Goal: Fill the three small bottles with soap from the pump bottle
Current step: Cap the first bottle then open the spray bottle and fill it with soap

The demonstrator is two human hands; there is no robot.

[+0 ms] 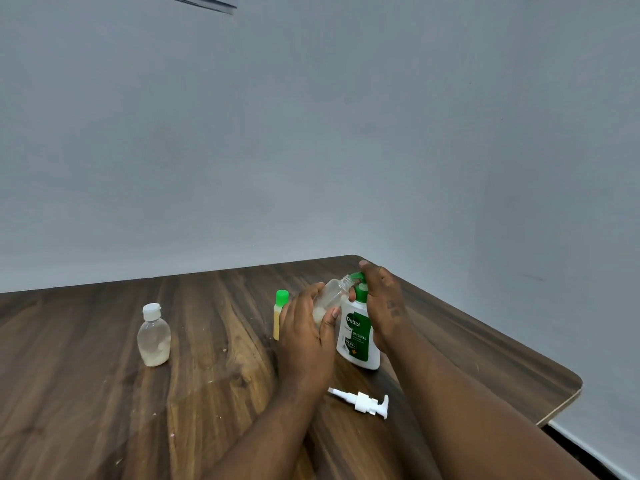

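The left hand (304, 337) holds a small clear bottle (330, 296) tipped toward the green pump of the Dettol soap bottle (358, 336); the right hand (382, 303) presses that pump; both bottles are on the far side of the wooden table (104, 393); a white-capped bottle (153, 336) stands well apart.

The left hand (304, 337) covers most of the clear bottle (334, 289), so can't really tell how much soap is in it. The green-capped bottle (280, 315) is half hidden behind that hand too. The right hand (381, 303) hides the pump head (358, 284). Small label print's unreadable, and both forearms run off the bottom edge.
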